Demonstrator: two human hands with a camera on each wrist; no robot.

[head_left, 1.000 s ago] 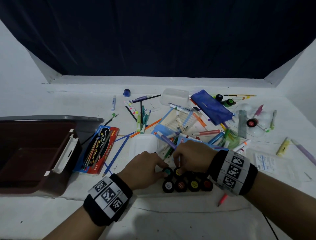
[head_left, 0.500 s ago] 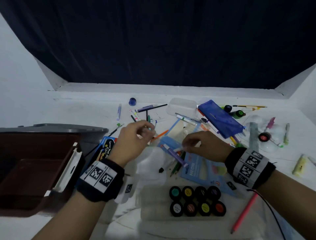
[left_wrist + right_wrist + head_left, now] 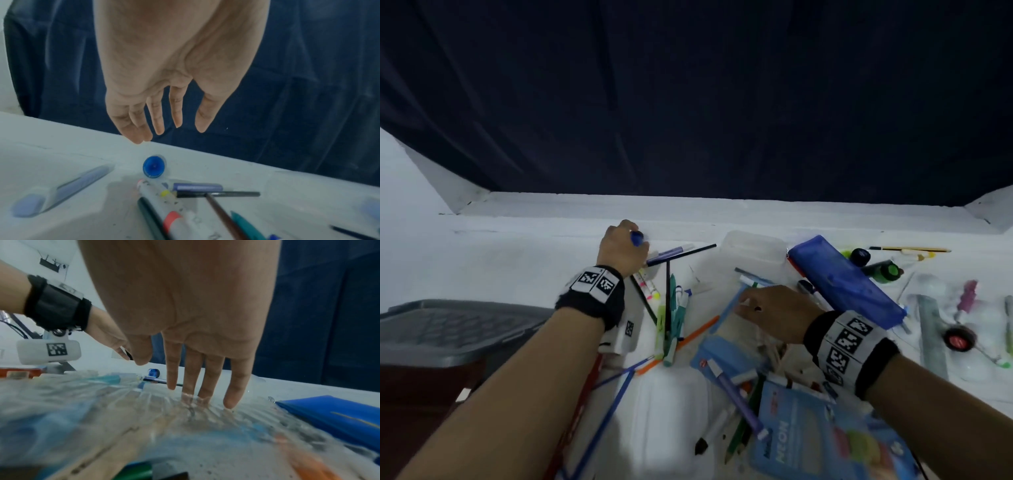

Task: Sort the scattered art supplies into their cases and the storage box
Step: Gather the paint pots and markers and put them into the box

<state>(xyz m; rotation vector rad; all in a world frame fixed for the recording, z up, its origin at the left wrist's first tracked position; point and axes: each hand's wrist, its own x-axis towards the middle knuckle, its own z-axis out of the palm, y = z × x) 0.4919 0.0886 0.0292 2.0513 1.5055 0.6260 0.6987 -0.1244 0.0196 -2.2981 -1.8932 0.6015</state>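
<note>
Since the earlier frames both hands have left the paint-pot tray and travelled toward the far side of the white table [image 3: 524, 260], and the tray itself has passed out of the head view. Storage box [image 3: 431, 346], dark red with a grey lid behind it, sits at 9 o'clock of the clutter. Blue pencil pouch [image 3: 846, 281] lies at 2 o'clock of the pile, slanted, with markers and pens spread around it. A clear plastic case [image 3: 753, 250] stands at 12 o'clock, just beside the pouch. Near 6 o'clock rests a blue pack marked NEON [image 3: 811, 442], a purple pen lying across its top corner. Left hand [image 3: 621, 250] is reached out to 11 o'clock, above a small blue pot [image 3: 154, 166] that lies on its side on the table; the left wrist view shows the fingers [image 3: 157, 116] hanging straight and relaxed, apart from the pot, holding nothing. Right hand [image 3: 774, 313] is at the centre of the pile, fingers [image 3: 238, 378] extended and spread, their tips resting on a clear ribbed sleeve [image 3: 185, 421] of supplies; nothing is grasped. A purple marker [image 3: 197, 186] and a black pencil [image 3: 218, 194] lie just beside the pot at its 5 o'clock.
</note>
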